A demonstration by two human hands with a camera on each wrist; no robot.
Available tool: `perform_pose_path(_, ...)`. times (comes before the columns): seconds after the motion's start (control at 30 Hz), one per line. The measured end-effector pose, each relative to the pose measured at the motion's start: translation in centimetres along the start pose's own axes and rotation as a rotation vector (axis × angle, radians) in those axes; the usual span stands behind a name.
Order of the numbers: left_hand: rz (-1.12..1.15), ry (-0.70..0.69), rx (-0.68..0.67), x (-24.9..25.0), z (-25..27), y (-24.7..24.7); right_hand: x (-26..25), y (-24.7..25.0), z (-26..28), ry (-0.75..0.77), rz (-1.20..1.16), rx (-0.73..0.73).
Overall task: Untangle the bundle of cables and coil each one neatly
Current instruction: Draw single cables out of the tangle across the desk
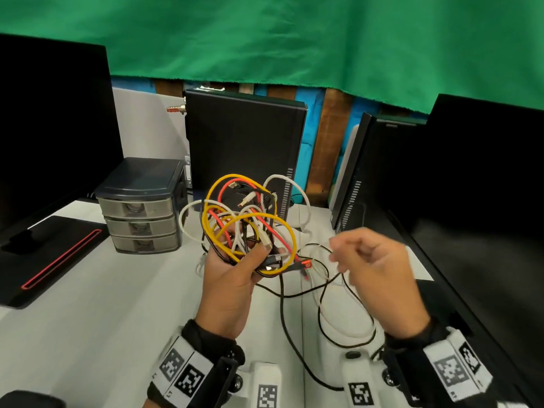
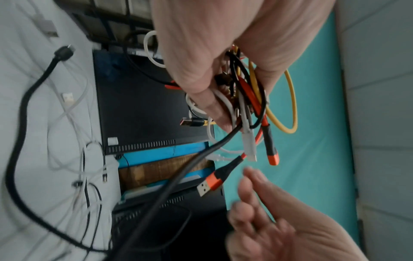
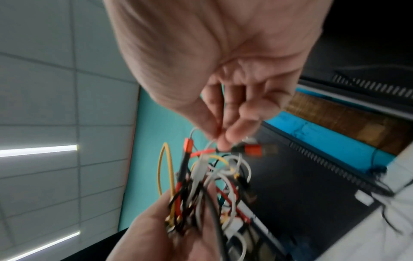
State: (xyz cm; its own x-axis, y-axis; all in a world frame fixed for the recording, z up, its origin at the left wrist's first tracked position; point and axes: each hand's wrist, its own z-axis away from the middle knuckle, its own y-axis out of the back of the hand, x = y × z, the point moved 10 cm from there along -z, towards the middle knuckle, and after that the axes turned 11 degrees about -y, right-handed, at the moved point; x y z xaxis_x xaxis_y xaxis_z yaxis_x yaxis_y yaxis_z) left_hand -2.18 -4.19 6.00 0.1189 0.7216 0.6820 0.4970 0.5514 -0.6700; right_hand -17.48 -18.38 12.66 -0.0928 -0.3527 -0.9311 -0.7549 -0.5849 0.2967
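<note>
My left hand (image 1: 232,275) grips a tangled bundle of cables (image 1: 247,228), yellow, red, white and black, held up above the white table (image 1: 103,319). In the left wrist view my fingers (image 2: 208,70) wrap the bundle (image 2: 252,98), and an orange USB plug (image 2: 212,181) dangles from it. My right hand (image 1: 374,269) hovers to the right of the bundle with its fingers curled. Its fingertips (image 3: 221,141) close together beside the orange plug (image 3: 253,150) and a thin white strand. Blur hides whether they pinch anything. A thick black cable (image 1: 284,319) and thin white loops (image 1: 338,328) trail down onto the table.
A grey three-drawer unit (image 1: 141,213) stands at the left, with a black computer case (image 1: 244,142) behind the bundle. Dark monitors flank the table at the left (image 1: 53,122) and right (image 1: 485,187). A black pad with a red stripe (image 1: 44,260) lies front left.
</note>
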Motion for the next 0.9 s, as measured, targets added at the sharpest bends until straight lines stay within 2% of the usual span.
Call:
perform_pose_path(0.03, -0.025, 0.010, -0.034, 0.0, 0.0, -0.1, -0.3, 1.4, -0.2, 0.032, -0.011, 0.080)
perform_pose_path(0.1, -0.074, 0.050, -0.127, -0.6, 0.3, -0.7, -0.8, 2.7, -0.4, 0.070, -0.049, 0.134)
perform_pose_path(0.2, -0.146, 0.086, -0.220, -1.8, 1.2, -1.7, -0.8, 2.6, -0.5, 0.064, -0.106, 0.106)
perform_pose_path(0.3, -0.239, 0.064, -0.277, -2.5, 2.2, -2.7, -0.3, 2.0, -0.5, -0.050, -0.211, 0.056)
perform_pose_path(0.37, -0.286, 0.041, -0.290, -2.5, 2.6, -3.1, 0.2, 1.7, -0.6, -0.115, -0.220, 0.007)
perform_pose_path(0.5, -0.372, 0.020, -0.288, -2.8, 3.1, -3.5, 1.1, -0.1, -0.7, -0.197, -0.121, -0.229)
perform_pose_path(0.57, -0.426, 0.013, -0.293, -2.9, 3.4, -3.7, 1.4, -0.7, -0.5, -0.206, -0.089, -0.301)
perform_pose_path(0.8, -0.591, 0.030, -0.421, -2.8, 3.6, -4.5, 0.6, 0.4, -0.9, -0.095, -0.123, -0.178)
perform_pose_path(0.9, -0.690, 0.075, -0.480, -3.0, 3.6, -4.1, 0.6, 1.9, -1.4, -0.086, -0.179, -0.071)
